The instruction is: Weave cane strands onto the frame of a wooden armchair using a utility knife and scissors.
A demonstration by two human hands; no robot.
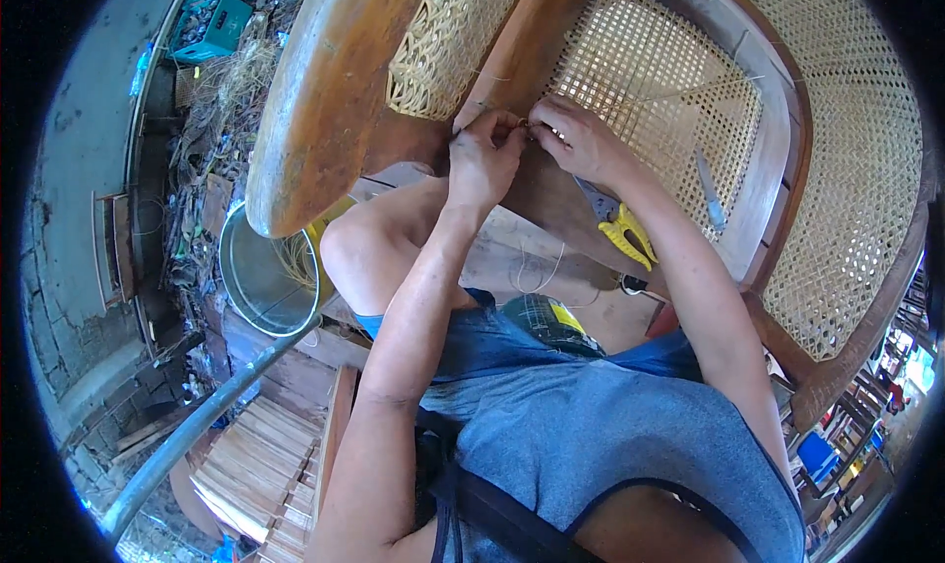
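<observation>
My left hand (484,161) and my right hand (581,142) meet fingertip to fingertip at the wooden front rail of a chair. Both are closed in a pinch on a thin cane strand, its end mostly hidden by the fingers. Beside them is the woven cane seat (661,56), with loose pale strands trailing across it to the right. Under my right forearm, yellow-handled pliers (626,233) rest on the rail. A slim tool with a pale blue handle (709,191) lies on the seat's right side.
The chair's broad wooden arm (325,100) rises at left; a cane-panelled side (837,199) curves round the right. A metal bucket (268,273) stands left of my knee. Beyond are green crates (212,27) and scraps. A metal pipe (197,427) slants past a slatted wooden piece (258,455).
</observation>
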